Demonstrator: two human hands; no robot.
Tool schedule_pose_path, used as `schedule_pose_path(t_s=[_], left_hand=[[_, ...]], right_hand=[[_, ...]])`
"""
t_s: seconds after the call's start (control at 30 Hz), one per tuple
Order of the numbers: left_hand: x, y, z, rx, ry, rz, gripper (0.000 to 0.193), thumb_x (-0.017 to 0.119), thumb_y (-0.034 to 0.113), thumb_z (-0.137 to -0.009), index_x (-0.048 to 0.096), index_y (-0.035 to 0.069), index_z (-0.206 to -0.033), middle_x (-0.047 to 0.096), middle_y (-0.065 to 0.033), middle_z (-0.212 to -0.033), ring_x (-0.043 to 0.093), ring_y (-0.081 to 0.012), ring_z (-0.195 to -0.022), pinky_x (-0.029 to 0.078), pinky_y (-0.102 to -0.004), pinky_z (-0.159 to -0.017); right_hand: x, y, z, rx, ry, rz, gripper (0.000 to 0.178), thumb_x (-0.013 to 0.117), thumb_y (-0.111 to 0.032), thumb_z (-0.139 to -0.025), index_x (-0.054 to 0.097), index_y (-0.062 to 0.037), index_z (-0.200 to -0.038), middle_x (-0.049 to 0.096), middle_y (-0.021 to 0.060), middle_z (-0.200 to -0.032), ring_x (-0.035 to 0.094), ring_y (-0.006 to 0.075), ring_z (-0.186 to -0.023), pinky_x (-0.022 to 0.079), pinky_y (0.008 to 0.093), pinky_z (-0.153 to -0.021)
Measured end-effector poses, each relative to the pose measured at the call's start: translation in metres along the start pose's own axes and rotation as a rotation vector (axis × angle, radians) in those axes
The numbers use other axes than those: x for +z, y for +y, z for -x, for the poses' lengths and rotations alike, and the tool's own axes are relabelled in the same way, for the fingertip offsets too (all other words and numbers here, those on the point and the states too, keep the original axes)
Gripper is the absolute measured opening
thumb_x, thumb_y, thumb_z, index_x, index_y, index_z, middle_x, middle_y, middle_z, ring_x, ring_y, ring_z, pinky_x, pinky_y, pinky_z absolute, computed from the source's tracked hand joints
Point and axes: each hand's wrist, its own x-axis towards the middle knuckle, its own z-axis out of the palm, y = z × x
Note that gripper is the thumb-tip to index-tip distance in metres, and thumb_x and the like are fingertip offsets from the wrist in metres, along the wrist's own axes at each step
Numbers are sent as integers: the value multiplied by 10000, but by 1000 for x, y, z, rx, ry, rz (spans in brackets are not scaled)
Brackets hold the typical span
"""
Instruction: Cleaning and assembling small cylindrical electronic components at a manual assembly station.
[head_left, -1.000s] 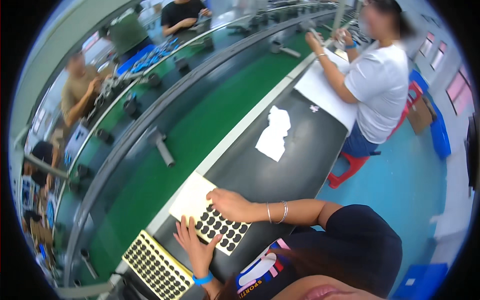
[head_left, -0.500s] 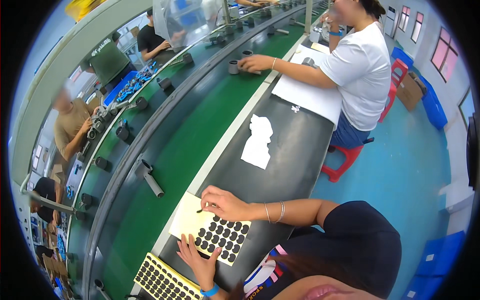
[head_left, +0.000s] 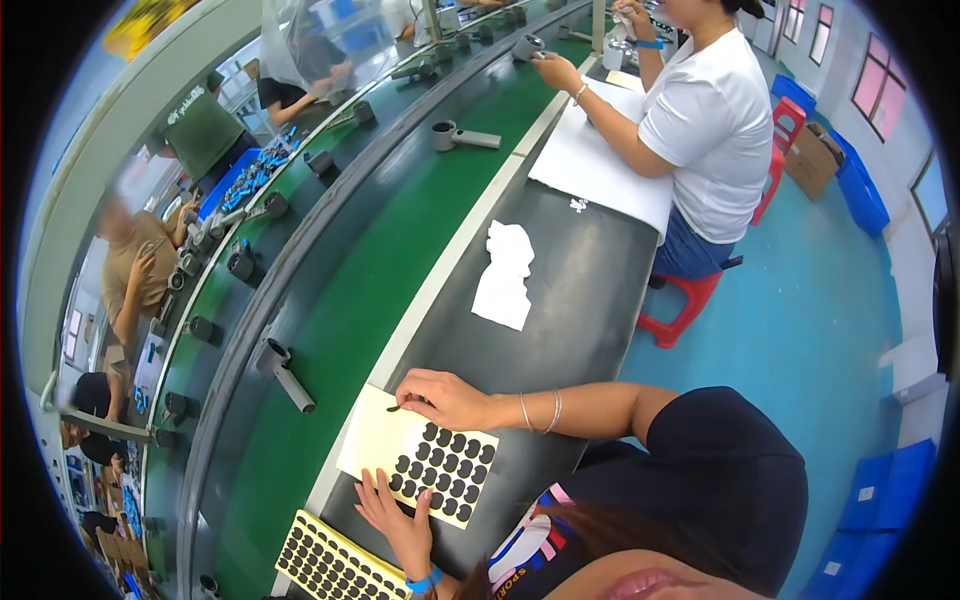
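Observation:
A pale yellow backing sheet (head_left: 366,438) with rows of black notched stickers (head_left: 450,462) lies on the dark bench in front of me. The stickers cover its right part, while its left part is bare. My right hand (head_left: 445,398) is closed in a pinch over the sheet's upper edge, with one small black sticker (head_left: 393,408) at its fingertips. My left hand (head_left: 400,522), a blue band at the wrist, rests spread out with its fingertips on the sheet's lower edge. Close to it lies a second yellow sheet (head_left: 335,562), full of black stickers.
Left of the bench runs a green conveyor (head_left: 330,330) carrying grey handled parts (head_left: 290,380). A torn white paper (head_left: 503,278) lies farther along the bench. Beyond it, a co-worker in a white shirt (head_left: 705,130) sits on a red stool (head_left: 685,310), holding a grey part (head_left: 527,47).
My right hand has shifted slightly left with the sticker, and my left hand stays on the sheet. The co-worker's hand has moved up off the conveyor and now holds a grey part.

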Motion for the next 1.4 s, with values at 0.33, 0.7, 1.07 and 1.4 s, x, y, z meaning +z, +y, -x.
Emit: schedule_pose_path(t_s=[0.33, 0.7, 1.07, 1.4], left_hand=[[0, -2, 4, -1, -17, -13, 755, 713, 316, -802, 356, 43, -1409, 264, -169, -1512, 166, -391, -1412, 81, -559, -1131], [-1, -1, 3, -15, -9, -17, 748, 713, 306, -799, 363, 47, -1407, 271, -149, -1514, 171, -375, -1416, 83, -546, -1135], [-2, 1, 2, 4, -4, -13, 751, 705, 317, -798, 360, 51, -1409, 271, -150, -1513, 170, -384, -1415, 86, -563, -1127], [-8, 5, 0, -25, -24, 4, 753, 706, 329, -795, 365, 41, -1401, 274, -158, -1507, 181, -388, -1409, 80, -562, -1128]], right_hand=[[6, -1, 2, -28, 40, -31, 64, 597, -41, -850, 580, -14, -905, 598, 100, -851, 613, 273, -764, 488, 369, -681], [4, -5, 1, -12, 20, -60, 61, 599, -41, -851, 555, -6, -876, 583, 98, -815, 597, 261, -732, 480, 358, -654], [1, -17, 1, 7, -2, -102, 57, 586, -48, -867, 549, -6, -877, 580, 106, -821, 592, 268, -754, 473, 365, -674], [-3, -33, 2, 38, -54, -130, 60, 590, -47, -878, 558, -1, -898, 586, 108, -830, 603, 244, -740, 484, 344, -672]])
